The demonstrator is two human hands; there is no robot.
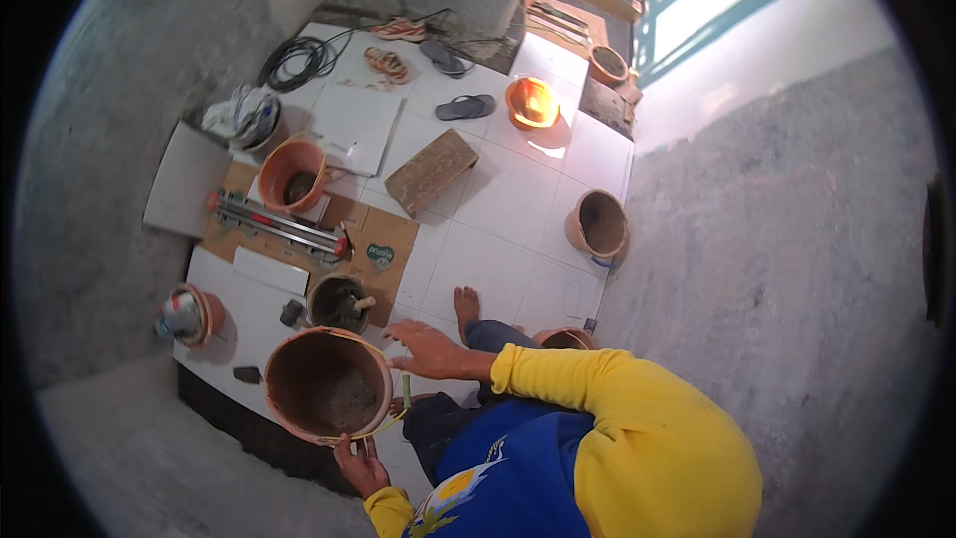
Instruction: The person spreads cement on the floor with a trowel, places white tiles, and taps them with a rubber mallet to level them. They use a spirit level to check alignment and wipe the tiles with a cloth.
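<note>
A large terracotta-coloured bucket (pixel 284 364) is right in front of me, tilted so its mouth faces me, with grey residue at the bottom. My left hand (pixel 362 468) has its fingers at the near rim, holding the bucket there. Along the rim's right side hangs a thin yellow handle with a green grip (pixel 406 386). My right hand (pixel 428 350) reaches to the rim's right edge with fingers spread; whether it touches is hard to tell. Just beyond is a smaller bucket of grey mix (pixel 337 301) with a wooden-handled tool (pixel 364 303) in it.
A red-and-silver tile cutter (pixel 279 227) lies on cardboard (pixel 383 274) at left. An orange bucket (pixel 292 176), a stuffed bucket (pixel 204 317) and a wooden block (pixel 431 171) stand around. At right is another bucket (pixel 600 224). Sandals (pixel 465 107) and coiled cable (pixel 302 64) lie farther off.
</note>
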